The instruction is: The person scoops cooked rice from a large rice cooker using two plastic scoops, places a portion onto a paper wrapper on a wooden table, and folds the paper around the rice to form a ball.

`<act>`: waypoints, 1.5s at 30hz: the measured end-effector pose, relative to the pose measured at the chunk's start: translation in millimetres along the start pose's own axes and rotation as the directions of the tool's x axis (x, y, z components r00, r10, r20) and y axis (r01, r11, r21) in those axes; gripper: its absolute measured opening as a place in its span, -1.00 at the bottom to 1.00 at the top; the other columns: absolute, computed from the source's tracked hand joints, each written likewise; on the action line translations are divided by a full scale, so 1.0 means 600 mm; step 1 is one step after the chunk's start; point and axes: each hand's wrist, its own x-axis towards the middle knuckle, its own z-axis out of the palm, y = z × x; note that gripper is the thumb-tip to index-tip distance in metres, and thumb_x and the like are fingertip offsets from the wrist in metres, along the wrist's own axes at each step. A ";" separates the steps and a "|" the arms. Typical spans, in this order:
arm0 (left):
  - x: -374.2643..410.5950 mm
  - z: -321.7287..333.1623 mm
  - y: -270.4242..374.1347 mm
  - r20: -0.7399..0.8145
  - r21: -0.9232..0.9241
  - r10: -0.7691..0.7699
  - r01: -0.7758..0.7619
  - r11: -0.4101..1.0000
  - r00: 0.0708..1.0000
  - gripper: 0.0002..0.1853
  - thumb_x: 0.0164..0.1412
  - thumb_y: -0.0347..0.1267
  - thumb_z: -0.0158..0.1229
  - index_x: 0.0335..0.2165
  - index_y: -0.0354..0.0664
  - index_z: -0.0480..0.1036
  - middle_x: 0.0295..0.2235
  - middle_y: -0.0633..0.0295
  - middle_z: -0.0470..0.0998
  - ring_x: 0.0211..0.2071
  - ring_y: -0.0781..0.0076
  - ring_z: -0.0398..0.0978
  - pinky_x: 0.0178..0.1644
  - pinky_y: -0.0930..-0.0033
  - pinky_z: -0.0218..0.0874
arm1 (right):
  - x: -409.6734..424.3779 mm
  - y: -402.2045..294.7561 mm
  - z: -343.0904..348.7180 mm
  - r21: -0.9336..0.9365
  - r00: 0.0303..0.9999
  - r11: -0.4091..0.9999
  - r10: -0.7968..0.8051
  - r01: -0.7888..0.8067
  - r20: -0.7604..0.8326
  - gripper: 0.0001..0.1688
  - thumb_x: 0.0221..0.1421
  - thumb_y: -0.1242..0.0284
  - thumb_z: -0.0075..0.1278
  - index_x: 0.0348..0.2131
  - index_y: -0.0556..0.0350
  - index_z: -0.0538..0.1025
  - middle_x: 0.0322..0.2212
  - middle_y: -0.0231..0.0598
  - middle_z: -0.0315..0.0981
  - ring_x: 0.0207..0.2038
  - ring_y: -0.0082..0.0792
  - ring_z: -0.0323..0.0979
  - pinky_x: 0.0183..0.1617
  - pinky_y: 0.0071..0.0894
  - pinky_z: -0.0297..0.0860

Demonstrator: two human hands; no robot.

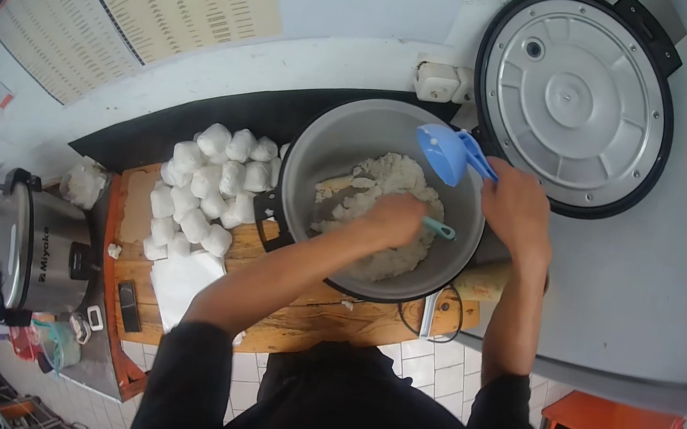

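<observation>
A large rice cooker pot (323, 125) stands open before me with cooked white rice (389, 175) inside. My left hand (397, 217) reaches into the pot over the rice, closed on a utensil whose teal handle (440, 229) sticks out to the right; its working end is hidden. By its blue handle, my right hand (518, 204) holds a blue plastic scoop (444, 153) above the pot's right side. Rice grains stick to the scoop. Left of the pot, many white-wrapped bundles (204, 180) are piled on the wooden table, with white paper sheets (184, 280) below them.
A round metal-lined lid (567, 98) stands raised behind the pot at the right. A Miyako rice cooker (45, 250) is at the left. A dark phone-like object (128, 305) lies on the wooden table (301, 318). Wall sockets (437, 83) sit behind the pot.
</observation>
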 end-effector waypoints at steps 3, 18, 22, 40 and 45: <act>0.102 0.098 0.022 0.136 0.238 0.052 -0.084 0.968 0.989 -0.83 -0.10 -0.50 0.09 -0.42 -0.22 0.53 -0.39 0.02 0.53 -0.27 0.08 0.49 -0.23 0.22 0.33 | -0.017 0.053 -0.022 0.075 0.998 0.997 0.000 0.004 -0.061 -0.65 -0.04 0.48 -0.07 -0.17 0.09 0.47 -0.41 0.02 0.47 -0.31 0.07 0.41 -0.20 -0.06 0.32; -0.176 -0.068 -0.061 -0.834 -0.274 -0.310 0.145 0.951 0.457 -0.82 0.01 -0.44 0.16 -0.33 -0.21 0.46 -0.46 0.06 0.47 -0.47 0.11 0.39 -0.39 0.26 0.20 | 0.149 -0.001 0.230 -0.133 0.861 0.860 -0.460 0.493 0.219 -0.79 -0.04 0.53 -0.16 -0.40 0.24 0.49 -0.50 -0.03 0.47 -0.40 -0.02 0.48 -0.30 -0.15 0.41; -0.190 -0.025 -0.076 -0.923 -0.288 -0.291 0.047 0.956 0.254 -0.84 0.01 -0.49 0.15 -0.33 -0.24 0.44 -0.40 0.10 0.46 -0.35 0.14 0.36 -0.26 0.29 0.17 | 0.109 0.011 0.268 -0.132 0.813 0.822 -0.501 0.554 0.296 -0.77 -0.04 0.54 -0.18 -0.39 0.31 0.47 -0.51 0.05 0.47 -0.38 -0.01 0.49 -0.29 -0.14 0.42; -0.225 -0.018 -0.115 -0.872 -0.381 -0.342 -0.047 0.923 0.351 -0.77 -0.04 -0.56 0.14 -0.31 -0.19 0.42 -0.41 0.09 0.41 -0.28 0.09 0.33 -0.16 0.20 0.14 | 0.058 0.008 0.259 -0.252 0.799 0.853 -0.270 0.457 0.537 -0.65 0.01 0.54 -0.24 -0.18 0.24 0.42 -0.49 0.11 0.46 -0.42 0.05 0.48 -0.36 -0.06 0.42; -0.222 -0.023 -0.126 -0.889 -0.361 -0.320 -0.070 0.930 0.328 -0.78 -0.05 -0.56 0.13 -0.32 -0.20 0.42 -0.41 0.12 0.41 -0.27 0.10 0.33 -0.08 0.14 0.12 | 0.048 0.000 0.207 -0.292 0.715 0.787 -0.250 0.543 0.653 -0.59 -0.03 0.55 -0.18 -0.11 0.10 0.40 -0.44 0.13 0.44 -0.42 0.06 0.47 -0.36 -0.06 0.41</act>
